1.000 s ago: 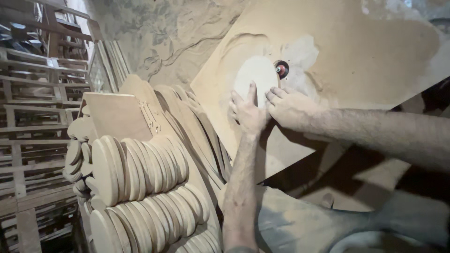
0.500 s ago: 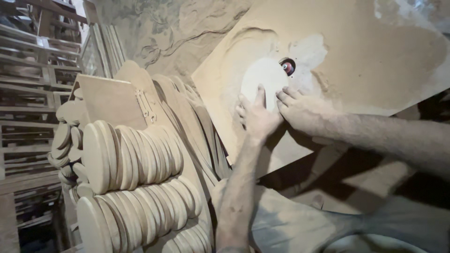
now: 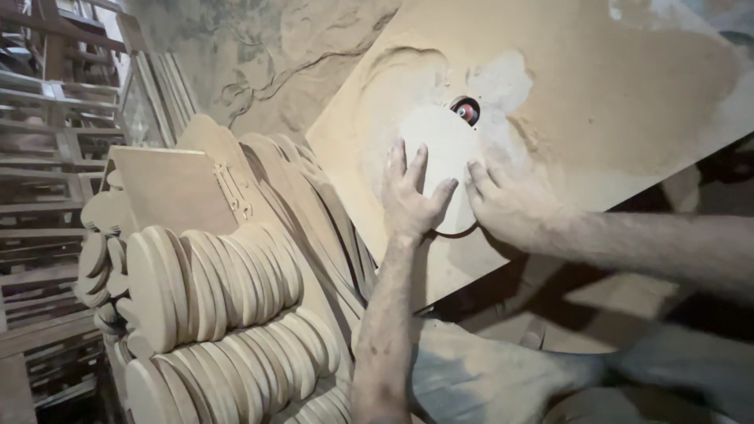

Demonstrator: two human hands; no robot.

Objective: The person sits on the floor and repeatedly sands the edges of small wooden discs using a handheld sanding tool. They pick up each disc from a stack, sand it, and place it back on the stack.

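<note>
A pale round wooden disc (image 3: 441,149) lies flat on a dusty router table top (image 3: 597,102), its edge against a small red cutter (image 3: 466,111) that pokes up through the board. My left hand (image 3: 411,196) presses flat on the disc's near left side, fingers spread. My right hand (image 3: 503,206) presses on its near right edge. Both forearms are coated in sawdust.
Rows of finished round wooden discs (image 3: 212,283) stand on edge at the lower left, with a square board (image 3: 169,188) and curved cut panels (image 3: 314,212) behind them. Wooden frames (image 3: 47,157) are stacked at the far left. Sawdust covers the wall and floor.
Both hands have stayed on the disc and turned it against the cutter. My head has shifted, so the table and stacks sit further right in the view.
</note>
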